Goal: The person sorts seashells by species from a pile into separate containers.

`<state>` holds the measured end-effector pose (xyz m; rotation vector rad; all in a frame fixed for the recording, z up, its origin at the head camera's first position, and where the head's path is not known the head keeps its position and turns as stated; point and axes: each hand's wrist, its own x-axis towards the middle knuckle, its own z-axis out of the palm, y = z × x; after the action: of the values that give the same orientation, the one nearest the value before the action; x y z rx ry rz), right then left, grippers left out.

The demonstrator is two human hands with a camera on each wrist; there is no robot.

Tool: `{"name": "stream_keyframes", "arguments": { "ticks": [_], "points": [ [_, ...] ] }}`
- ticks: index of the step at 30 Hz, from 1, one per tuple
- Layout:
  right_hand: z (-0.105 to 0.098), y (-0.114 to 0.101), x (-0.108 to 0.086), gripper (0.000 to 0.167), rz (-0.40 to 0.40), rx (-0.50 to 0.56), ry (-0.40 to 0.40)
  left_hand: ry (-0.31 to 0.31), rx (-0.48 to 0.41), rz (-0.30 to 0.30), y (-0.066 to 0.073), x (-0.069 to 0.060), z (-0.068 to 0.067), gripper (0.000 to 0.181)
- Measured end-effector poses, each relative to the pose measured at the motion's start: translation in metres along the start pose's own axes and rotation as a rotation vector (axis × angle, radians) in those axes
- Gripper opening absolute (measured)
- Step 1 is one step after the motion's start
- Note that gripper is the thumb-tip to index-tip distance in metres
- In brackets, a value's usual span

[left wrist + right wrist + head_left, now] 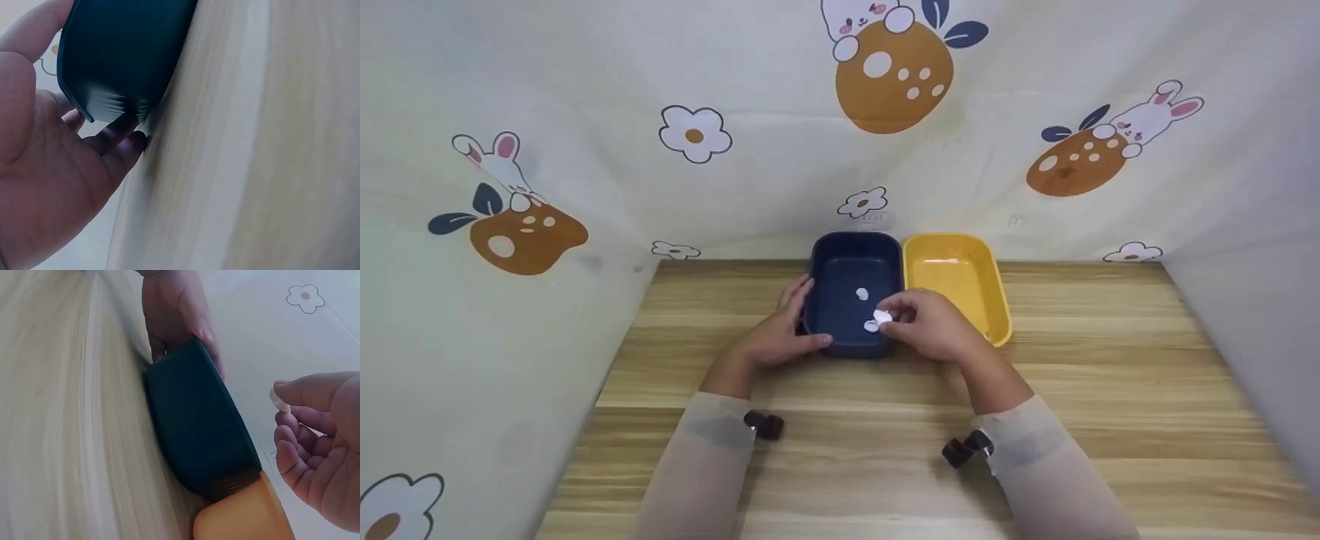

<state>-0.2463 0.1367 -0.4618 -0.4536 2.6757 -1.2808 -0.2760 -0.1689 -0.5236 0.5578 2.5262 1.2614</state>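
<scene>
A dark blue plastic bin (856,349) stands on the wooden table. My left hand (781,336) holds it at the near left corner, thumb on the rim and fingers against the outer side wall, as the left wrist view shows too. Above the bin's near right part, my right hand (934,324) pinches a small white piece (278,400) between thumb and forefinger, the other fingers curled. Inside the bin lies one small white piece (862,294), and another white piece (871,326) shows just below the held one. Their exact kind cannot be made out.
A yellow bin (1002,300) stands against the blue bin's right side, partly behind my right hand. Behind both rises a cloth backdrop (765,187) printed with rabbits and flowers. Wood-grain tabletop (1110,360) extends to both sides. Small black devices (765,425) sit at both wrists.
</scene>
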Motion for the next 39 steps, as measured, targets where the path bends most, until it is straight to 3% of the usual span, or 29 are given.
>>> {"name": "stream_keyframes", "arguments": {
  "ticks": [6, 12, 22, 34, 39],
  "points": [
    [0.006, -0.002, 0.008, 0.026, -0.009, 0.023, 0.016, 0.007, 0.025, 0.021, 0.0, 0.001, 0.0, 0.113],
    [0.01, -0.006, 0.013, 0.027, 0.027, 0.069, 0.024, 0.005, 0.002, 0.015, 0.001, 0.0, 0.0, 0.11],
    [0.007, -0.006, 0.012, 0.033, 0.079, 0.055, 0.049, 0.01, -0.002, 0.023, 0.002, -0.001, 0.0, 0.11],
    [0.003, -0.005, 0.007, 0.028, 0.004, 0.025, 0.062, 0.005, 0.019, 0.001, 0.001, -0.002, 0.0, 0.112],
    [0.0, -0.004, 0.005, 0.027, 0.027, 0.025, 0.068, 0.001, 0.016, 0.002, 0.0, 0.0, -0.001, 0.115]
  ]
}}
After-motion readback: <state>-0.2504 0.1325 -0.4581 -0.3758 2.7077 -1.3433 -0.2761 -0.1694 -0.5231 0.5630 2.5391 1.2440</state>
